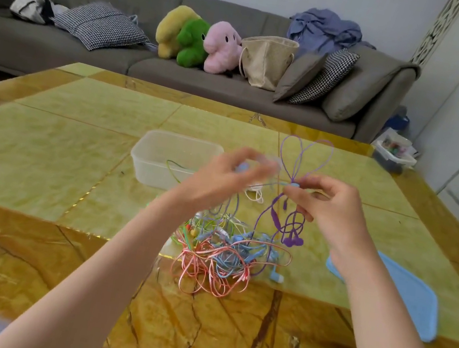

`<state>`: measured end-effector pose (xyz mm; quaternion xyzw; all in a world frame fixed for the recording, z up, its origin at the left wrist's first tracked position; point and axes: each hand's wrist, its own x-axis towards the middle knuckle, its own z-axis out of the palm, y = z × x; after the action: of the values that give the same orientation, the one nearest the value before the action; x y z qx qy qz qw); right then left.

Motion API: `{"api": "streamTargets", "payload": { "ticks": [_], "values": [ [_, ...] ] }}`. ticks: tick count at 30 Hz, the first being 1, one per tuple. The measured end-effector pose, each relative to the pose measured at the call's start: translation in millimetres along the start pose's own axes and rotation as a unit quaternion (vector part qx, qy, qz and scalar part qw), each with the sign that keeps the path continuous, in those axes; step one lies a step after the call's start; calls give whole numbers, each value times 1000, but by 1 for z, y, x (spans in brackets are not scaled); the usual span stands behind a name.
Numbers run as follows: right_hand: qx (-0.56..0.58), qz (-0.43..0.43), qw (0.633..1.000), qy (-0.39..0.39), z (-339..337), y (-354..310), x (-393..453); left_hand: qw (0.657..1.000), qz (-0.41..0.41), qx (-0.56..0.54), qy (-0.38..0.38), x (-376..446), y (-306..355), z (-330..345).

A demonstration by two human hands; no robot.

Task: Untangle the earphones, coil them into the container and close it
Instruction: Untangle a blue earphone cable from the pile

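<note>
A tangled heap of earphones [224, 252] in pink, blue, green and purple lies on the table in front of me. My right hand [328, 208] pinches a purple earphone cable [305, 156] above the heap; loops stand up above my fingers, and the earbuds dangle below them. My left hand [221, 178] is raised beside it, blurred, with fingers curled around a light blue cable. An open clear plastic container [170, 158] stands behind my left hand with a green cable inside. A light blue lid [414, 299] lies flat at the right, partly under my right wrist.
The glossy yellow-green marble table [77, 133] has brown borders. Behind it stands a grey sofa [61, 48] with cushions, plush toys [196, 37] and a woven bag [267, 58]. A small box of items [394, 152] sits on the floor at the right.
</note>
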<state>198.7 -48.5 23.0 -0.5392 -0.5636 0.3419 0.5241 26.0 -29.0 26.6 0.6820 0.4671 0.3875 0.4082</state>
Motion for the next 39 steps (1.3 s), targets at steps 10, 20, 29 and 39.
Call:
{"api": "streamTargets", "payload": {
  "ticks": [10,20,29,39],
  "values": [
    [-25,81,996,-8,-3,16,3,991,41,72,105,1,-2,-6],
    [-125,-111,986,-8,0,-16,-6,989,28,92,111,0,4,4],
    [-40,-137,990,11,16,-12,-10,935,110,318,109,-6,-4,10],
    [-263,-343,889,152,3,-2,-2,986,95,33,131,-6,2,-13]
  ]
}}
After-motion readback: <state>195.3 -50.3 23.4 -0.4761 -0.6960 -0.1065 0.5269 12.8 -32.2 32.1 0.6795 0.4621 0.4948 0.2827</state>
